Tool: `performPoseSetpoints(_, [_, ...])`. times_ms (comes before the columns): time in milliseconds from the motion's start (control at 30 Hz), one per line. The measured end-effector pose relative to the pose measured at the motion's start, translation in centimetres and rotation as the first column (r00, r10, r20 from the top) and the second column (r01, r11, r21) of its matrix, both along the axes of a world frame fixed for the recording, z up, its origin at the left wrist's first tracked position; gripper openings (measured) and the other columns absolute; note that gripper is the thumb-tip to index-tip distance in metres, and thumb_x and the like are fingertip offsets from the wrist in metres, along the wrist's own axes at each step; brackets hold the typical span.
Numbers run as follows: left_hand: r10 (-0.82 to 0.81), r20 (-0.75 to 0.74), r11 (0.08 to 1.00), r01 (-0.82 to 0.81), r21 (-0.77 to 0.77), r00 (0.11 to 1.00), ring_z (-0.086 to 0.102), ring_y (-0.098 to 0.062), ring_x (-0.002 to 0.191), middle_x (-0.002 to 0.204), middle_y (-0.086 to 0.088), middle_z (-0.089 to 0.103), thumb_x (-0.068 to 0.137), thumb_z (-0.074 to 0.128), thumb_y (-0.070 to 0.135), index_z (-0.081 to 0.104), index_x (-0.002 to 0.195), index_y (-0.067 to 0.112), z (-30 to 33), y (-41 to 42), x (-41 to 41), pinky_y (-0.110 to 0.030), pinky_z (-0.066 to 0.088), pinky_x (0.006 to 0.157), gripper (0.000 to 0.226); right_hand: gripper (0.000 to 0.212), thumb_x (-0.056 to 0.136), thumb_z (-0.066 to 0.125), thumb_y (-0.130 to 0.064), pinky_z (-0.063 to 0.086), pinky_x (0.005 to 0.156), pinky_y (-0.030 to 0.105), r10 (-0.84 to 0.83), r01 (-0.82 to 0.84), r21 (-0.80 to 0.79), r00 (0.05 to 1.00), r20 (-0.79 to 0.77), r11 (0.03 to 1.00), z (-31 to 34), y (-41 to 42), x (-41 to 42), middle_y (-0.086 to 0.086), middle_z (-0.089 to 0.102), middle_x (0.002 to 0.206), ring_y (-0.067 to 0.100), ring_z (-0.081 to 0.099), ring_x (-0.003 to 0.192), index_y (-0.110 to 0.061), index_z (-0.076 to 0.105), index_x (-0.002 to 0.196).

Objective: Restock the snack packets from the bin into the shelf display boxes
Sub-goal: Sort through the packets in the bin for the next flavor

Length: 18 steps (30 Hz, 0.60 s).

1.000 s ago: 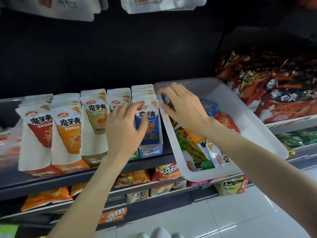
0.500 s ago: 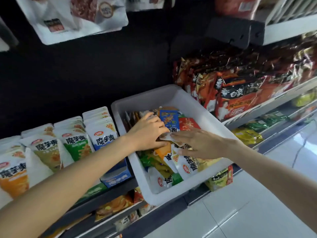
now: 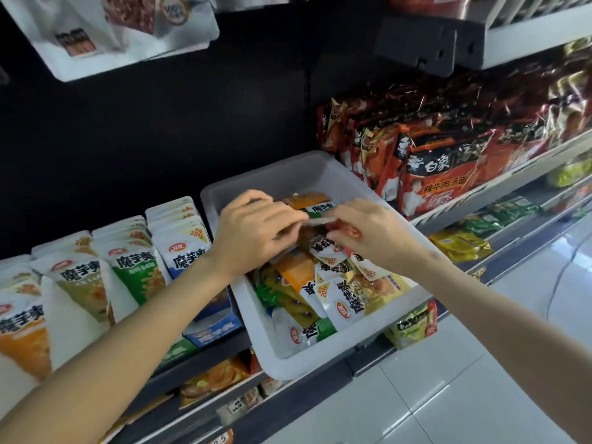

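A pale grey bin (image 3: pixel 304 357) sits on the shelf edge, full of loose snack packets (image 3: pixel 339 302) in white, orange, green and yellow. Both my hands are inside it near the back. My left hand (image 3: pixel 256 232) curls its fingers over packets and pinches the white edge of one packet (image 3: pixel 318 221). My right hand (image 3: pixel 368 233) pinches the same packet from the other side, with red wrapper showing under its fingers. To the left, the shelf display boxes (image 3: pixel 211 331) hold upright rows of white packets (image 3: pixel 182 251).
Red and black noodle bags (image 3: pixel 442 174) fill the shelf right of the bin. Lower shelves carry orange packets (image 3: pixel 214 379) and yellow-green packets (image 3: pixel 458 245). White bags (image 3: pixel 121 30) hang above. A white tiled floor (image 3: pixel 448 395) lies below right.
My left hand left the shelf packets and went into the bin. Both hands have since moved toward the bin's back and now pinch one packet between them. The view swung right.
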<state>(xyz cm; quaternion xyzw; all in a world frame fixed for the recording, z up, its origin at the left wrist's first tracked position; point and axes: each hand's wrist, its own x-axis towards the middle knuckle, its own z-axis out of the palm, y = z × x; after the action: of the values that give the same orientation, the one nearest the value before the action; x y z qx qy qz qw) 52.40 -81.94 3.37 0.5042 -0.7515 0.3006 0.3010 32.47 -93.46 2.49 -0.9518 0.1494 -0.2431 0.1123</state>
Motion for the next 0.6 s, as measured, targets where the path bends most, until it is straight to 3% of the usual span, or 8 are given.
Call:
performPoseSetpoints(67, [0.039,-0.334,0.999,-0.037,0.012,0.942,0.065,-0.008,0.076,0.086,0.006,0.072,0.091,0.061,0.017,0.074,0.094,0.016,0.9,1.3,-0.5,-0.027,0.05,0.071,0.013,0.012,0.09,0.063,-0.021,0.051,0.072,0.036,-0.059,0.021,0.206,0.982,0.18,0.978,1.2,0.8,0.7,-0.003,0.066,0.08,0.012,0.063,0.072,-0.01,0.065,0.092])
performPoseSetpoints(100, [0.06,-0.523,0.998,-0.046,0.041,0.85,0.065,-0.007,0.077,0.087,0.007,0.071,0.091,0.061,0.016,0.072,0.096,0.017,1.2,1.9,-0.7,-0.026,0.051,0.069,0.012,0.009,0.09,0.064,-0.018,0.053,0.071,0.034,-0.093,0.015,0.326,0.969,0.227,0.945,1.6,1.2,1.1,-0.005,0.067,0.076,0.011,0.066,0.068,-0.01,0.065,0.09])
performPoseSetpoints(167, [0.101,-0.813,0.994,-0.028,0.104,0.573,0.066,-0.004,0.081,0.089,0.01,0.07,0.09,0.063,0.016,0.069,0.097,0.025,1.4,2.8,-0.9,-0.024,0.051,0.071,0.013,0.002,0.09,0.064,-0.014,0.053,0.065,0.029,-0.144,0.009,0.454,0.953,0.265,0.891,2.4,2.2,2.2,-0.005,0.065,0.069,0.011,0.064,0.058,-0.015,0.063,0.087])
performPoseSetpoints(233, [0.119,-0.943,0.992,0.004,0.126,0.31,0.065,-0.005,0.088,0.1,0.007,0.069,0.089,0.064,0.017,0.064,0.106,0.032,1.6,3.7,-1.1,-0.028,0.052,0.076,0.022,0.009,0.089,0.063,-0.014,0.048,0.061,0.026,-0.199,0.038,0.474,0.934,0.296,0.88,2.7,3.1,3.5,0.002,0.062,0.066,0.012,0.056,0.056,-0.021,0.06,0.084])
performPoseSetpoints(300, [0.125,-0.977,0.992,-0.033,0.121,0.172,0.063,-0.002,0.094,0.113,0.007,0.063,0.089,0.064,0.018,0.055,0.119,0.031,2.0,5.1,-1.6,-0.027,0.052,0.082,0.034,0.012,0.088,0.063,-0.014,0.047,0.064,0.026,-0.273,0.038,0.549,0.895,0.353,0.835,3.1,3.9,4.6,0.001,0.063,0.068,0.007,0.053,0.06,-0.023,0.059,0.081])
performPoseSetpoints(367, [0.147,-0.975,0.989,-0.04,0.142,0.164,0.06,0.005,0.098,0.12,0.012,0.059,0.087,0.065,0.021,0.051,0.125,0.028,2.1,6.9,-2.6,-0.018,0.05,0.084,0.041,0.014,0.088,0.063,-0.012,0.049,0.067,0.024,-0.351,0.018,0.62,0.837,0.42,0.785,3.5,5.0,5.5,-0.008,0.063,0.071,0.003,0.056,0.065,-0.024,0.06,0.08])
performPoseSetpoints(500, [0.176,-0.942,0.939,0.24,0.248,0.285,0.047,0.006,0.122,0.135,0.022,0.049,0.08,0.068,0.035,0.038,0.14,0.032,1.8,8.6,-4.4,-0.017,0.043,0.097,0.067,0.005,0.089,0.062,-0.013,0.052,0.069,0.02,-0.298,-0.083,0.643,0.836,0.461,0.761,4.2,9.0,7.3,-0.01,0.067,0.077,0.002,0.064,0.073,-0.018,0.063,0.088])
performPoseSetpoints(600, [0.115,-0.986,0.945,0.293,0.147,0.123,0.057,-0.001,0.114,0.122,0.023,0.059,0.086,0.063,0.011,0.038,0.132,0.037,1.7,8.9,-3.2,-0.023,0.049,0.091,0.058,0.011,0.09,0.061,-0.013,0.057,0.072,0.029,-0.191,-0.16,0.635,0.874,0.447,0.756,4.4,11.0,8.2,-0.007,0.069,0.091,0.007,0.068,0.081,-0.02,0.065,0.098])
